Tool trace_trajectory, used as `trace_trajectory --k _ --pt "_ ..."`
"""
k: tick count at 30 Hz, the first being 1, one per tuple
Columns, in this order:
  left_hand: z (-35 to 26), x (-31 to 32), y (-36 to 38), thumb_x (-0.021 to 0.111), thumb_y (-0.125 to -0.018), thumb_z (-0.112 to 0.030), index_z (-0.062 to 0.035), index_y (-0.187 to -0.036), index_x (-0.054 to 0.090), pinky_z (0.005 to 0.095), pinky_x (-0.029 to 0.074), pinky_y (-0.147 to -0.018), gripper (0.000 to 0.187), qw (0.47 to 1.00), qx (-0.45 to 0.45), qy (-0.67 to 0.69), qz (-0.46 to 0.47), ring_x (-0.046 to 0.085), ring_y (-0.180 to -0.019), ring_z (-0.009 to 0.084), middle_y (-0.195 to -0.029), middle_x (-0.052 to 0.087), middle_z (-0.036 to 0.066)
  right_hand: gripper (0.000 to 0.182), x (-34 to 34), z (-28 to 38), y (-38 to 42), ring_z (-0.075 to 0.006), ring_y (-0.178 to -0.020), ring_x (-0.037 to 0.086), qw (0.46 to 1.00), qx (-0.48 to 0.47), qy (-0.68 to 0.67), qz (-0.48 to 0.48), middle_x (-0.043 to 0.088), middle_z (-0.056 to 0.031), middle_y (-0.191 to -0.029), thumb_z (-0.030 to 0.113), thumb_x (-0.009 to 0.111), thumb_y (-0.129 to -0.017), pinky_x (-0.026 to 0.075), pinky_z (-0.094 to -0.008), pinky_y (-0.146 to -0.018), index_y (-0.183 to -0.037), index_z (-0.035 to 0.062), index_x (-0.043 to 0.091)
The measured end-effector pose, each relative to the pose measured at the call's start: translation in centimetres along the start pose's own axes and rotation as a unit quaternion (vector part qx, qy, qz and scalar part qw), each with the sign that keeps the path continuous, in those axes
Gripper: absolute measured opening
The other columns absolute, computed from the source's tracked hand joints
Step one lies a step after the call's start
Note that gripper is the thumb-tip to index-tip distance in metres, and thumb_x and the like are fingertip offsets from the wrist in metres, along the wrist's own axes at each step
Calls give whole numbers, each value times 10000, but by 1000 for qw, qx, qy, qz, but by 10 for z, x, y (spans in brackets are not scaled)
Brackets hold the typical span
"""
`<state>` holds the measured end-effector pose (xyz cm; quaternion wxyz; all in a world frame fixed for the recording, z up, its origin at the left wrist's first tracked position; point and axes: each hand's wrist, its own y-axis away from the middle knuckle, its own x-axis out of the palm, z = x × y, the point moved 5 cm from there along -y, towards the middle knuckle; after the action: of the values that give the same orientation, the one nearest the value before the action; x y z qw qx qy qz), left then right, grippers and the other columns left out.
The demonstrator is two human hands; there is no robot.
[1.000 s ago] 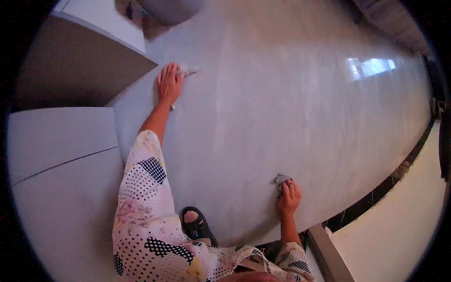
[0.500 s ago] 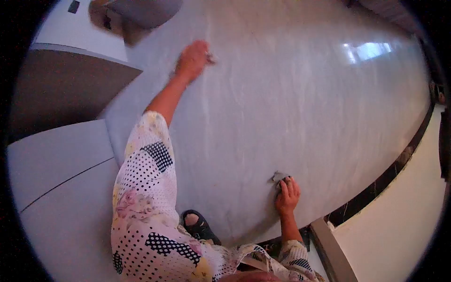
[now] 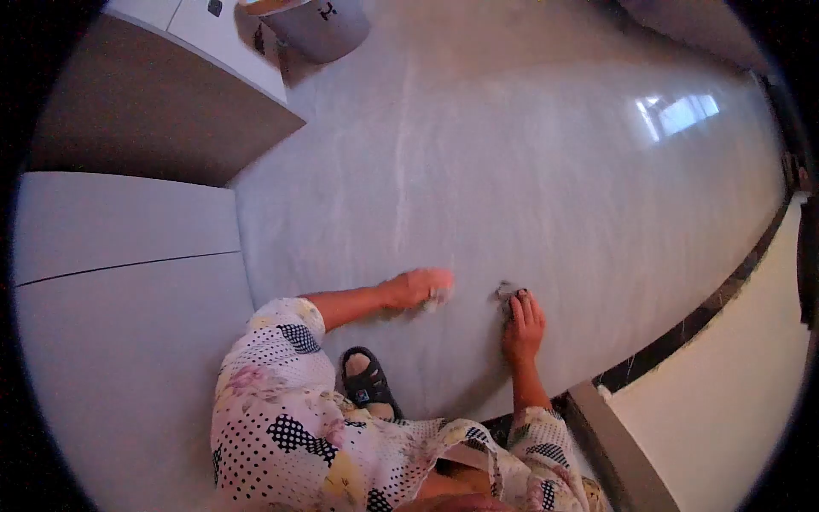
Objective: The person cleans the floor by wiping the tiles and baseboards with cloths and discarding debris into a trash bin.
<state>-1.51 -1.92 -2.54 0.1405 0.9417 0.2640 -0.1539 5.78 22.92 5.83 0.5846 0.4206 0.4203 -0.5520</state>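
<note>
My left hand [image 3: 418, 288] is low over the grey floor [image 3: 478, 188], closed around a small pale wad [image 3: 439, 294], smeared by motion. To its right, my right hand [image 3: 523, 328] rests on the floor with its fingers bent onto a small grey and dark thing [image 3: 504, 291]. Only the edge of that thing shows past my fingertips, so I cannot tell its kind. A pale streak [image 3: 402, 171] runs along the floor beyond my left hand.
A grey bucket [image 3: 320, 34] stands at the far left beside white cabinets [image 3: 128, 222]. Along the right runs a black border strip [image 3: 674, 346] and a pale wall [image 3: 725, 341]. My foot in a black sandal [image 3: 368, 384] is close below my left arm.
My left hand has swept back from far ahead, toward my body and my right hand, with the pale wad in it. The right hand has shifted slightly forward. More of the bucket shows.
</note>
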Motion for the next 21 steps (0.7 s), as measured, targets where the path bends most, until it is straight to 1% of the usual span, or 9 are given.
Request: trace_trajectory --k 1,3,5,10,11,13,15,17,21 --pt "-3 -18 -5 483 -889 -156 -93 -1212 516 393 379 -991 331 976 -168 142 -9 508 -1150 253 -1242 535 115 393 4 -3 0 -272 -1227 444 1000 -4 3 0 515 -73 -1287 55 520 -767 336 -419 -990 -1156 99 555" --pt "0 -78 -11 475 -904 -117 -73 -1206 514 344 457 -893 308 917 -280 269 -93 572 -1013 213 -1120 587 87 396 18 10 -9 -264 -1228 446 1000 15 -11 -5 519 -68 -1282 47 524 -761 341 -406 -988 -1152 102 557" --pt "-6 -84 -27 472 -890 -53 -59 -1166 534 304 500 -797 283 899 -269 317 -141 586 -931 172 -1051 596 68 399 -1 -5 9 -253 -1227 449 1000 28 -6 -13 523 -62 -1278 41 526 -754 345 -398 -985 -1147 104 559" --pt "18 -128 -54 441 -882 18 -43 -1055 563 294 507 -803 220 781 -190 539 -251 591 -938 181 -1076 601 116 391 -4 -8 4 -225 -1214 463 997 40 -13 -64 533 -47 -1268 32 524 -738 351 -397 -979 -1119 105 574" --pt "25 -134 -55 441 -879 35 -35 -989 570 312 510 -818 184 784 -198 529 -256 594 -962 199 -1123 592 112 390 -5 -6 3 -226 -1214 463 997 42 -14 -62 534 -47 -1266 33 522 -737 350 -397 -981 -1116 105 576" --pt "42 -151 -55 476 -871 6 -30 -1015 558 356 485 -866 170 903 -198 307 -228 575 -1019 239 -1166 574 125 386 -7 -6 2 -228 -1213 464 997 42 -13 -61 537 -47 -1262 34 518 -737 348 -398 -984 -1111 106 579" --pt "34 -165 -51 507 -850 -19 -23 -1048 558 395 433 -927 205 969 -160 29 -185 533 -1093 271 -1213 547 139 390 -8 -9 2 -228 -1216 461 997 36 -10 -70 537 -52 -1262 39 522 -735 345 -396 -989 -1115 108 579" --pt "11 -171 -44 535 -815 -39 -15 -1088 571 428 352 -1003 276 945 -88 -291 -117 467 -1184 296 -1261 509 154 394 -9 -10 2 -233 -1213 463 996 32 -12 -81 538 -59 -1259 30 519 -732 348 -395 -985 -1114 106 578" --pt "-56 -145 -32 604 -816 -219 -51 -1261 465 396 301 -1039 496 912 -118 -375 -116 346 -1287 321 -1375 380 176 390 -13 -9 3 -250 -1202 468 995 35 -25 -94 542 -65 -1253 6 513 -730 362 -397 -970 -1103 98 579"
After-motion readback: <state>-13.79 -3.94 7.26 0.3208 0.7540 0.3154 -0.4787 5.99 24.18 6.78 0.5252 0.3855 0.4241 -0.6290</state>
